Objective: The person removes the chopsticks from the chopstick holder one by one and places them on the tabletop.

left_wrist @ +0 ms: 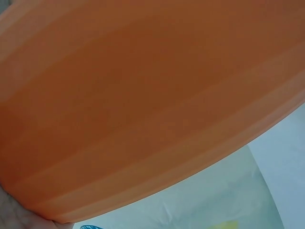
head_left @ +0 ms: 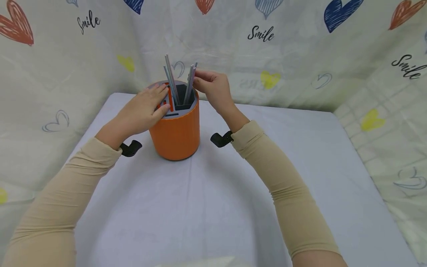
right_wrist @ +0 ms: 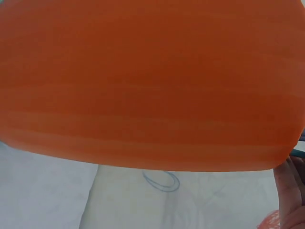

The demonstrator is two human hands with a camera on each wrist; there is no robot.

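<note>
An orange round utensil holder (head_left: 176, 137) with a grey slotted top stands upright on the table. My left hand (head_left: 143, 109) rests on that top, fingers extended over the slots on the left. Slim silver chopsticks (head_left: 171, 83) lean in the dark open compartment. At its right side my right hand (head_left: 215, 89) pinches upright chopsticks (head_left: 190, 85) between thumb and fingers; how many it grips is hidden. The holder's orange wall (left_wrist: 143, 95) fills most of the left wrist view. In the right wrist view, part of my right hand (right_wrist: 290, 195) shows past the holder's edge.
A white-covered table (head_left: 200, 207) lies beneath the holder. Behind it hangs a pale curtain (head_left: 227, 48) printed with hearts and the word Smile, close to the table's back edge. A pale object (head_left: 207, 262) shows at the bottom edge of the head view.
</note>
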